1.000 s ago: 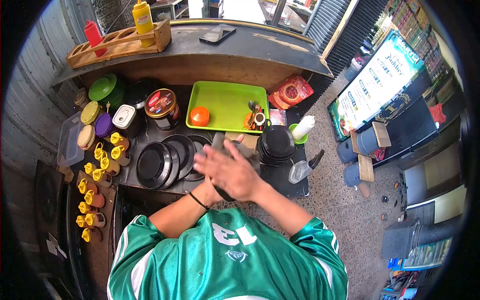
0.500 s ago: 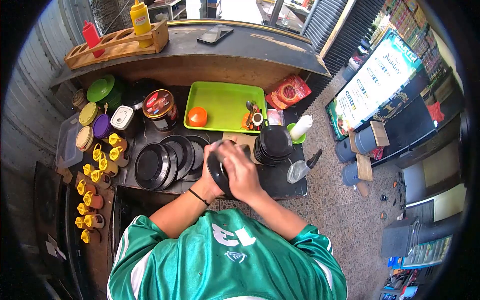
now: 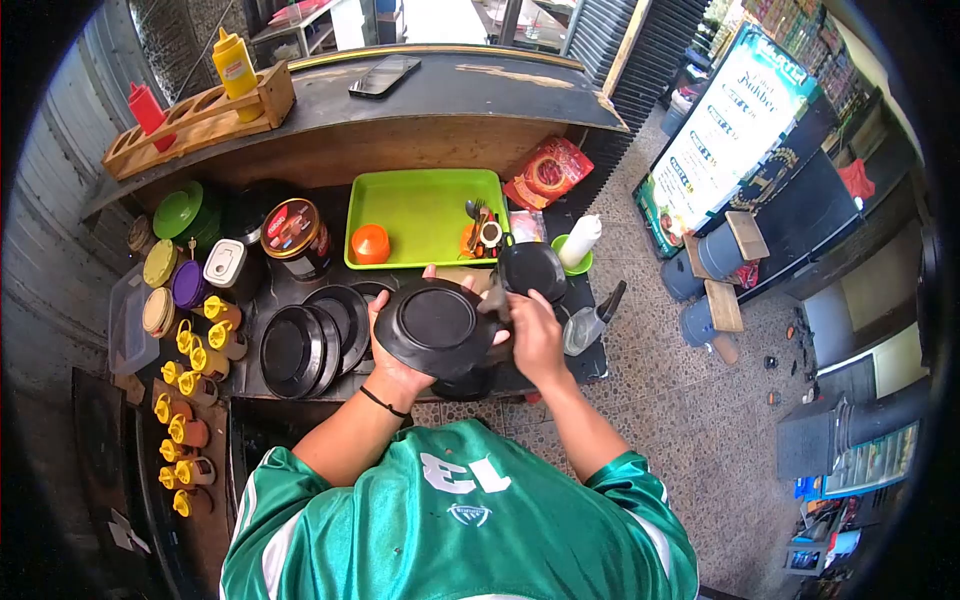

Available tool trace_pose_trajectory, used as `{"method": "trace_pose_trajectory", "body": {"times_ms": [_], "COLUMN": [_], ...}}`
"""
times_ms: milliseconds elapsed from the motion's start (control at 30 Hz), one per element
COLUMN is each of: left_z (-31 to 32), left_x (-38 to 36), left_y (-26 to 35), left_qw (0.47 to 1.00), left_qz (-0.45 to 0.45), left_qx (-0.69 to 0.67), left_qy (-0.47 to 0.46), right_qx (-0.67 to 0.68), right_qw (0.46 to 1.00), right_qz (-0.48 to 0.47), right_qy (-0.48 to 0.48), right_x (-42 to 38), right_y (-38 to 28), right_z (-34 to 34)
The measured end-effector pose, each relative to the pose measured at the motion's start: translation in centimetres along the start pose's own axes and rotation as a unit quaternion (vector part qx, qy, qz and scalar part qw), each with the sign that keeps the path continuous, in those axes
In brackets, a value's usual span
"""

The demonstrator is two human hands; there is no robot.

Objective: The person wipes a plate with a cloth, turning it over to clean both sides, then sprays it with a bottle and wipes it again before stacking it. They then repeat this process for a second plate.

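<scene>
A black plate (image 3: 433, 318) is tilted with its underside and ring-shaped foot facing me. My left hand (image 3: 398, 368) grips it from below and the left, fingers reaching around the far rim. At the plate's right edge is my right hand (image 3: 538, 338), fingers closed on a small greyish cloth (image 3: 492, 301), partly blurred and partly covered. To the left, several black plates (image 3: 292, 352) lie overlapping on the dark table. Just beyond my right hand stands a stack of black dishes (image 3: 532, 268).
A green tray (image 3: 425, 190) holds an orange bowl (image 3: 370, 243) and cutlery. Yellow-capped bottles (image 3: 210, 360), lidded tubs (image 3: 187, 285) and a chocolate tub (image 3: 297, 237) crowd the left. At right are a white squeeze bottle (image 3: 582, 240) and a clear spray bottle (image 3: 590, 325).
The plate has turned from steeply tilted to underside up, facing me. My right hand has moved from across the plate to its right edge. The whole view has shifted slightly.
</scene>
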State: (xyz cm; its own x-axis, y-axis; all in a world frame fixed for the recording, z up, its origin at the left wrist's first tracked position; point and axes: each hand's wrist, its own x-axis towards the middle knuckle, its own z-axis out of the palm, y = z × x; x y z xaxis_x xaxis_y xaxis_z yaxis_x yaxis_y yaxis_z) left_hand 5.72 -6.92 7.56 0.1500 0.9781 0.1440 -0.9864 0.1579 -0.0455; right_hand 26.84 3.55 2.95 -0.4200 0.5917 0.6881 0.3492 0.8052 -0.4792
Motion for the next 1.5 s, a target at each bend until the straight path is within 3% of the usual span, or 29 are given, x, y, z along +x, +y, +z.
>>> {"method": "trace_pose_trajectory", "body": {"times_ms": [100,267,300,367,433,500,567,600,700,767,833,867,933,967,1033,1100,1167,1200,1267,1367,1400,1433,1500], "left_z": [1.3,-0.7,-1.4,-1.7,-1.8,-2.2,-2.7,-3.5,-2.5,-3.0,-2.0,-2.9,-6.4,-8.0,-10.7,-12.6,-15.0,-15.9,-16.3,-16.0,-16.3,-17.2,-19.6], "left_x": [0.7,1.2,1.3,1.2,1.5,1.5,1.3,1.6,1.8,1.6,1.9,1.5,0.4,0.0,-1.0,-1.4,-2.1,-2.5,-3.0,-3.7,-4.0,-4.1,-4.4], "left_y": [-0.8,-0.7,-0.7,-0.9,-1.2,-1.4,-1.7,-1.7,-2.7,-2.1,-3.7,-3.5,-2.1,-1.5,-0.5,0.0,1.0,1.3,1.5,1.0,1.0,1.3,1.9], "left_qw": [0.998,0.994,0.988,0.979,0.949,0.939,0.932,0.906,0.887,0.899,0.801,0.801,0.759,0.758,0.68,0.681,0.58,0.579,0.415,0.43,0.395,0.395,0.422], "left_qz": [0.026,0.022,0.038,0.05,0.079,0.087,0.049,0.062,0.019,-0.037,0.029,0.03,0.04,0.042,0.093,0.124,0.144,0.145,0.127,0.068,0.067,0.067,0.054], "left_qx": [0.018,0.027,0.039,0.055,0.073,0.104,0.168,0.201,0.249,0.262,0.361,0.359,0.526,0.526,0.648,0.641,0.735,0.735,0.846,0.842,0.866,0.866,0.849], "left_qy": [0.056,0.102,0.146,0.191,0.296,0.318,0.317,0.366,0.388,0.348,0.476,0.478,0.382,0.383,0.331,0.332,0.321,0.321,0.309,0.318,0.3,0.299,0.315], "right_qx": [0.045,-0.007,-0.008,-0.153,-0.206,-0.093,-0.023,0.011,0.041,0.041,0.139,0.152,0.232,0.263,0.255,0.273,0.288,0.289,0.176,0.135,0.136,0.146,0.154], "right_qw": [0.936,0.949,0.948,0.969,0.95,0.98,0.988,0.986,0.985,0.986,0.919,0.917,0.859,0.828,0.805,0.771,0.741,0.741,0.793,0.788,0.789,0.783,0.775], "right_qz": [0.339,0.285,0.288,0.195,0.214,0.165,0.094,0.104,0.121,0.13,0.366,0.369,0.455,0.489,0.53,0.568,0.599,0.599,0.581,0.599,0.599,0.604,0.612], "right_qy": [0.087,0.132,0.135,-0.003,-0.098,-0.066,-0.12,-0.13,-0.115,-0.093,-0.051,0.002,0.049,0.082,0.085,0.092,0.098,0.097,0.057,0.033,0.033,0.036,0.039], "right_x": [-0.7,-2.2,-2.6,-3.2,-4.5,-4.1,-3.9,-3.9,-4.7,-4.8,-4.8,-5.1,-5.3,-4.8,-4.3,-4.8,-3.7,-3.4,-3.2,-3.4,-3.4,-3.5,-3.9], "right_y": [-0.4,1.4,1.8,2.0,1.8,0.0,-1.6,-2.2,-2.1,-1.7,-0.9,0.5,3.3,4.4,6.7,9.6,9.3,9.2,9.2,9.2,9.3,9.5,9.9], "right_z": [-1.0,-0.8,-1.0,-1.4,-1.0,-1.2,-1.2,-1.0,-0.2,0.4,0.5,1.4,2.3,2.5,2.6,3.4,3.1,3.1,3.1,3.1,3.1,3.1,3.1]}}
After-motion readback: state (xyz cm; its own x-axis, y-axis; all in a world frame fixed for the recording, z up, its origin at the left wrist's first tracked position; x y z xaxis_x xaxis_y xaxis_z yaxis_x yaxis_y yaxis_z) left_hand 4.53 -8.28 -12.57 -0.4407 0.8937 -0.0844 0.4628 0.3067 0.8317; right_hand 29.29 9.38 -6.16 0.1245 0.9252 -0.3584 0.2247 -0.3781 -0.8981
